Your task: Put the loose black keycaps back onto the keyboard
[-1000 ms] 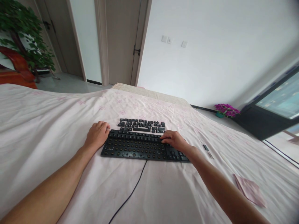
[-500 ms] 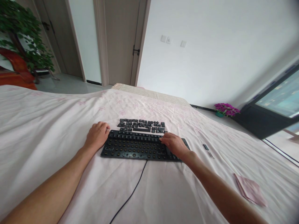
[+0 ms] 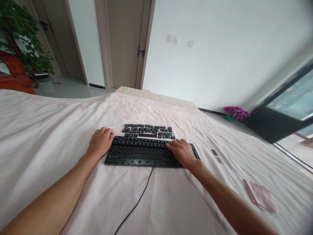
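A black keyboard (image 3: 140, 153) lies on the pale pink sheet. Caps fill its top rows, while its lower rows show bare key switches. My left hand (image 3: 101, 140) rests at its upper left corner, fingers curled and thumb side against the edge. Over the right part of the board lies my right hand (image 3: 182, 151); its thumb and forefinger close together by the right end of the number row. What they pinch, if anything, is too small to make out. Loose black keycaps (image 3: 146, 130) lie in rows just behind the keyboard, a long space bar among them.
The cable (image 3: 137, 204) runs from the keyboard toward me across the sheet (image 3: 73, 130). To the right lie a small wire tool with a black handle (image 3: 214, 152) and a folded pink cloth (image 3: 261, 195). Doors, a wall and potted plants stand beyond the bed.
The view has shifted slightly. Both hands stay at the keyboard in nearly the same places; the right hand has edged only a little.
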Demonstrator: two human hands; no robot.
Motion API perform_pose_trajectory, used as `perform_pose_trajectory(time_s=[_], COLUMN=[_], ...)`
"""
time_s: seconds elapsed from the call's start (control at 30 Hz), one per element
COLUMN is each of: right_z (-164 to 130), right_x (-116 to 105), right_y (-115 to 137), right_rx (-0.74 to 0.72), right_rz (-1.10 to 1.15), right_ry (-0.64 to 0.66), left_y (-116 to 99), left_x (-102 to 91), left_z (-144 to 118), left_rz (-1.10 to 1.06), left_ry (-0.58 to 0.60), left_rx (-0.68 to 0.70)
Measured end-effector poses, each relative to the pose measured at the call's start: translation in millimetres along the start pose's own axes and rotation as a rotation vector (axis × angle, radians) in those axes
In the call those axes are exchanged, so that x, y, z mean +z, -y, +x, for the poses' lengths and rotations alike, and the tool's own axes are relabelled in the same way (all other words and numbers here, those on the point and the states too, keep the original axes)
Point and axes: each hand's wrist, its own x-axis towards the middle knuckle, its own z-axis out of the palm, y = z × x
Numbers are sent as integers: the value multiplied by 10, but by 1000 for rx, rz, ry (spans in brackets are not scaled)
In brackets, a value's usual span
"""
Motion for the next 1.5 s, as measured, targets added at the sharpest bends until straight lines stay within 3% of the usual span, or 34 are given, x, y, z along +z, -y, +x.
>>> perform_pose_trajectory(time_s=[0.2,0.43,0.57,1.1,1.5], right_z=[-7,105,114,157,199], right_x=[8,-68,-71,-101,-143], right_y=[44,-94,-116,-160,-114], right_rx=[43,141,112,110,96], right_rz=[6,315,397,450,367], right_ry=[-38,-12,-15,66,129], left_y=[-8,-17,-18,-18,2], left_x=[-19,-24,-24,-16,5], left_z=[3,2,4,6,-2], left_rz=[-5,6,14,30,17], left_ry=[-6,2,11,14,8], left_rx=[13,1,-8,-3,1])
